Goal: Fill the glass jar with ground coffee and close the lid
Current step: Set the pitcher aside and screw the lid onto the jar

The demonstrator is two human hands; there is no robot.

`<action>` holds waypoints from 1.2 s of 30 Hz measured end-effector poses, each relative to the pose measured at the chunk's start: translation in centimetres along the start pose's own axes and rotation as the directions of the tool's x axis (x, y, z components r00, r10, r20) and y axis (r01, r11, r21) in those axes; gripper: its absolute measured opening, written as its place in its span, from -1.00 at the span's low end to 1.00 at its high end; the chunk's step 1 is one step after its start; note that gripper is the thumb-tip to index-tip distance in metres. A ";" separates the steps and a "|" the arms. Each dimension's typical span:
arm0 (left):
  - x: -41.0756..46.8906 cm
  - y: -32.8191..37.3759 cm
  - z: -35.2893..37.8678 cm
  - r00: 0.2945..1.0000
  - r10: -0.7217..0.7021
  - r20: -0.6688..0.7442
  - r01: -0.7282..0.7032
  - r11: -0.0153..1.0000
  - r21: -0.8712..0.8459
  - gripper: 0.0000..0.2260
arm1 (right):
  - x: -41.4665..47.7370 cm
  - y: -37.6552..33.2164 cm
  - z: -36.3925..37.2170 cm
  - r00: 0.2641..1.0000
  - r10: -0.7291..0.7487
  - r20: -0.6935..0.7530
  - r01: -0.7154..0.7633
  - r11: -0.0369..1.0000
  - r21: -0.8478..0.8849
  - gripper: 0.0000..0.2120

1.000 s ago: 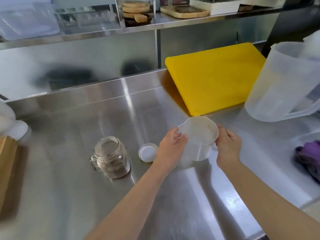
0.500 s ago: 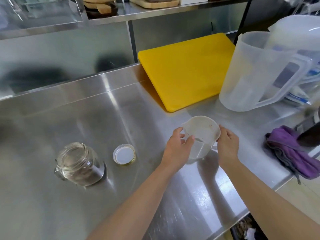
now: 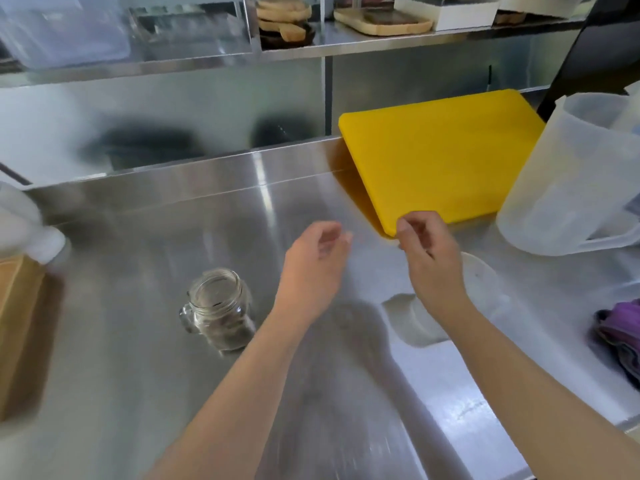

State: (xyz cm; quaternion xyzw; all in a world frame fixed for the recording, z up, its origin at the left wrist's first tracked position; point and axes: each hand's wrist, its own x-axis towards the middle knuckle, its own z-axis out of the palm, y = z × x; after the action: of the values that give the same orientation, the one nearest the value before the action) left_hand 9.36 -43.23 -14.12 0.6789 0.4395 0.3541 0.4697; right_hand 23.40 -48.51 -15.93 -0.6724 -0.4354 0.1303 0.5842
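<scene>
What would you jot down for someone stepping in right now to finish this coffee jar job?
Left hand: empty, fingers loose, raised over the counter.
Right hand: empty, above the small white cup.
Glass jar: upright on the counter, open, some dark coffee at the bottom.
Lid: hidden in this view, maybe behind the left hand.
Left: top up if needed, then find the lid and close the jar.
</scene>
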 end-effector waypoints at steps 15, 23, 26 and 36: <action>-2.3 -11.5 -14.1 0.842 -0.305 -0.445 0.305 0.950 -0.074 -0.86 | -5.7 0.6 15.8 0.613 0.207 0.763 -0.203 0.974 -0.102 -0.19; -3.4 -14.0 -13.8 0.863 -0.369 -0.345 0.393 0.920 0.000 -0.68 | -5.7 1.6 17.0 0.655 0.188 0.732 -0.202 0.977 -0.071 -0.32; -4.0 -14.0 -13.3 0.883 -0.362 -0.299 0.380 0.925 0.001 -0.68 | -5.2 1.6 16.5 0.634 0.201 0.747 -0.219 0.973 -0.076 -0.25; -4.3 -15.2 -11.9 0.915 -0.341 -0.217 0.273 0.917 -0.292 -0.89 | -4.5 2.2 16.3 0.506 0.201 0.839 -0.281 0.958 -0.060 -0.11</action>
State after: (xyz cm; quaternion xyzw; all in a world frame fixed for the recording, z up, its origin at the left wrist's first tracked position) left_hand -6.81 -40.78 -25.17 0.4813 0.5505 0.4158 0.5408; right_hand 10.63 -40.72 -24.05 -0.5568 -0.5570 0.5333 0.3087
